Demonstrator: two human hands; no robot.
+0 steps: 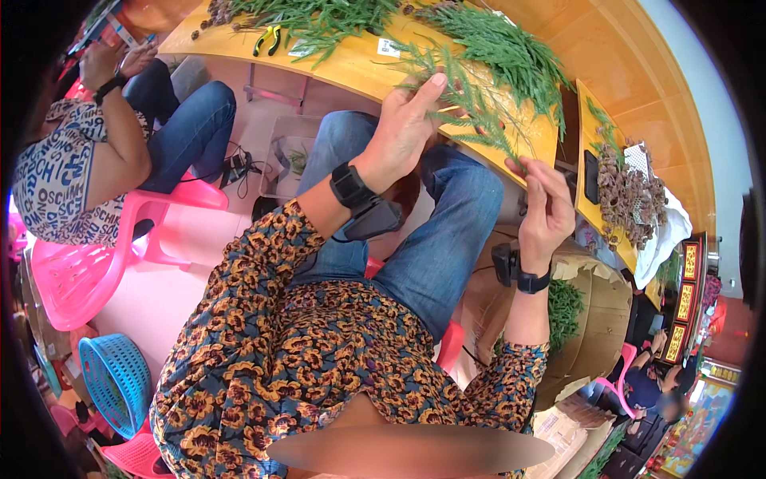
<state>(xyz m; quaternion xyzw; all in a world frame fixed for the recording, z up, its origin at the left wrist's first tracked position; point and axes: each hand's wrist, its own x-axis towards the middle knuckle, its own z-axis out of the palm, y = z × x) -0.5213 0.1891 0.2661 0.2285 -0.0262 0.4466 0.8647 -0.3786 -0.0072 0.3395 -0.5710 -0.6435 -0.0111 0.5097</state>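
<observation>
A feathery green sprig (472, 102), like a conifer branch, stretches between my hands above the front edge of the yellow table (343, 78). My left hand (405, 128) is closed on its left part, thumb on top; the other fingers are partly hidden. At the sprig's lower right end, my right hand (546, 209) pinches a thin piece between thumb and fingertips. Just beyond lies a thick pile of green sprigs (507, 48), and another green bunch (327, 24) spreads to its left. Yellow-black pliers (269, 40) rest near the table's left part.
Dried brown cones (626, 195) and a black phone (591, 177) lie on the right-hand table. A cardboard box (594, 335) with greenery stands beside my right arm. Left are a seated co-worker (96, 152), a pink chair (88, 275) and a blue basket (114, 387).
</observation>
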